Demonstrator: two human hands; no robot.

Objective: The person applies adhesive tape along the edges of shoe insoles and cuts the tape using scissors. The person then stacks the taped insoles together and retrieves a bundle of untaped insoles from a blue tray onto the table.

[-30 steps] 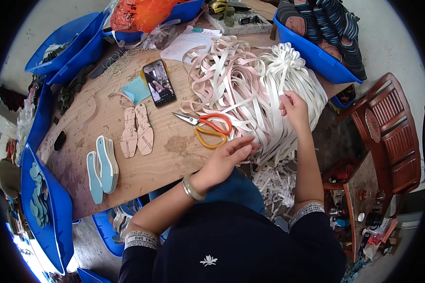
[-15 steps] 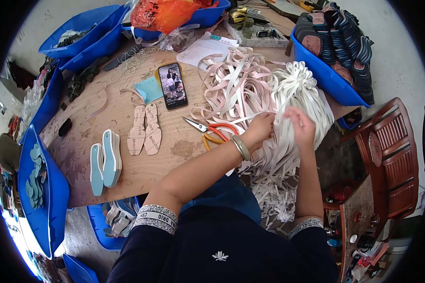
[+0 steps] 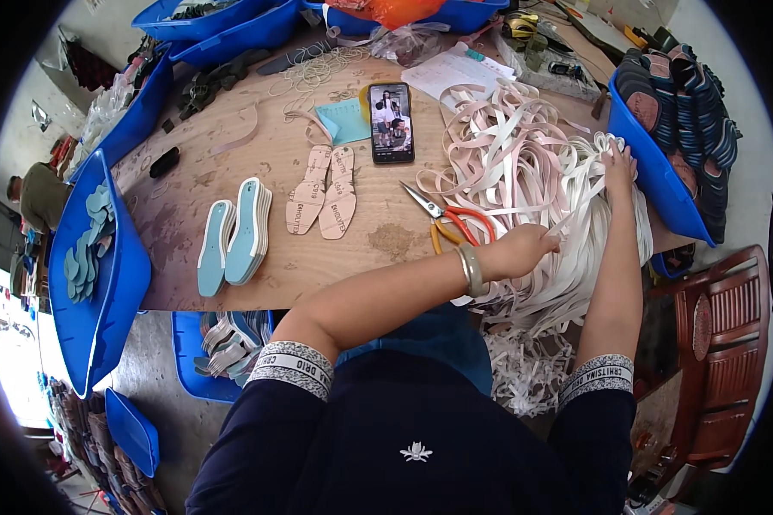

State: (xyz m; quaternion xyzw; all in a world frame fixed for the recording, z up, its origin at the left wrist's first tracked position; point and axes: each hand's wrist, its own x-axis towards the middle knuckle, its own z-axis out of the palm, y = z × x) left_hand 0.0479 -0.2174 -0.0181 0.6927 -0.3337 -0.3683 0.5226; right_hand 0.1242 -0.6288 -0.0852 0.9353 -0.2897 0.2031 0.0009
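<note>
My left hand [image 3: 524, 249], with a bangle at the wrist, is closed and pinches a white strap that runs up to the right. At the far end of a thick bundle of white straps [image 3: 588, 245], my right hand [image 3: 618, 169] has its fingers curled on the looped top. Pale pink and white straps [image 3: 507, 146] lie tangled on the table just left of the bundle. Beside my left hand rest scissors [image 3: 447, 219] with orange handles, blades pointing away to the left. Short white strap scraps [image 3: 528, 369] hang below the bundle near my lap.
On the wooden table [image 3: 301, 266] lie a lit phone [image 3: 392, 124], beige insole shapes [image 3: 322, 193] and stacked blue-topped insoles [image 3: 247, 232]. Blue bins stand around it, one at right [image 3: 661, 163] full of sandal soles, another at left [image 3: 103, 283]. A wooden chair [image 3: 721, 343] is at right.
My right hand has moved away to the far end of the white bundle. My left hand has come nearer, now with a strap visible in its pinch. The whole view has shifted.
</note>
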